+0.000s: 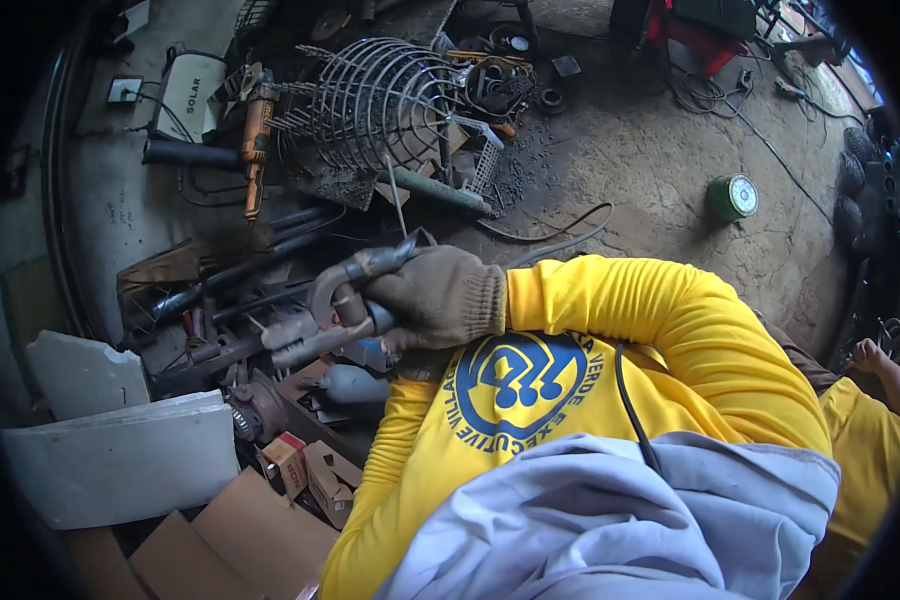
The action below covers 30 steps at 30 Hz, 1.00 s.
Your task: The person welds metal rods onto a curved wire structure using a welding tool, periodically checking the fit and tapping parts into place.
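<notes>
My right hand [438,290] wears a brown knit glove, and its fingers are wrapped round a bent metal pipe piece [332,290]. This piece has a curved hook and short joined tubes, all dull grey-brown. A thin metal rod [397,195] rises near its upper end; whether the two touch I cannot tell. My left hand [402,346] sits close under the glove beside the piece's lower tube. Most of it is hidden, so its grip does not show. Just beneath is a grey rounded metal object [352,384].
Ahead lie a barred metal cage [385,100] and an orange power tool [257,130]. White boards [130,460] and cardboard [265,530] fill the near left. A green can [734,198] stands on the floor, crossed by a cable [770,150]. At right is part of another person [875,430].
</notes>
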{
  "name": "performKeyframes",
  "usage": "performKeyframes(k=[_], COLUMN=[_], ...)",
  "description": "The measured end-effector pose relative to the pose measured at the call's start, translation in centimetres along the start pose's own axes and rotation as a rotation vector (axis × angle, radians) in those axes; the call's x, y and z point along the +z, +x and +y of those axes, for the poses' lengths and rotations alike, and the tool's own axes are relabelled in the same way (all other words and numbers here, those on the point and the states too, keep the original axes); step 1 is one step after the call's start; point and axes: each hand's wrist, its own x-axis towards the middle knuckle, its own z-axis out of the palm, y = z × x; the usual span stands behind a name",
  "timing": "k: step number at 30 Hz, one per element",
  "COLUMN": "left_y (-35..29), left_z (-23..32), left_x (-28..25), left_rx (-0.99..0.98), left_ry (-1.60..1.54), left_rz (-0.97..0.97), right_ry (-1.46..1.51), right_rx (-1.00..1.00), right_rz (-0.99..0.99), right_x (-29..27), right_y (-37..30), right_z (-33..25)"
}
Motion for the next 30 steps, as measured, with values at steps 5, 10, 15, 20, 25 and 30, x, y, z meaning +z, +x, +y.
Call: performKeyframes(k=[5,10,15,20,25,30], left_y=[-1.8,4.8,12.4,17.8,21.7,22.5], left_z=[-2.7,-8.3,-10.6,-14.8,-15.6,-16.7], left_x=[-1.0,-7.2,-8.6,-6.0,-3.3,-2.0], left_rx=[-0.23,0.027,0.044,-0.061,-0.055,-0.091], left_ry=[0.048,0.11,-0.413,-0.814,-1.002,-0.912], left_rz=[0.311,0.065,0.011,-0.015,-0.136,-0.01], right_ry=[0.047,0.038,-0.25,-0.232,-0.032,-0.082], right_rx=[0.116,0.495,0.633,0.643,0.484,0.451], right_rz=[-0.087,0.603,0.655,0.74,0.887,0.85], right_x=[-0.8,-1.5,-2.1,-1.1,0.2,-0.1], right_y=[-0.6,-4.2,-1.9,-0.2,-0.5,-1.0], right_z=[1.1,12.4,17.3,19.9,22.0,22.2])
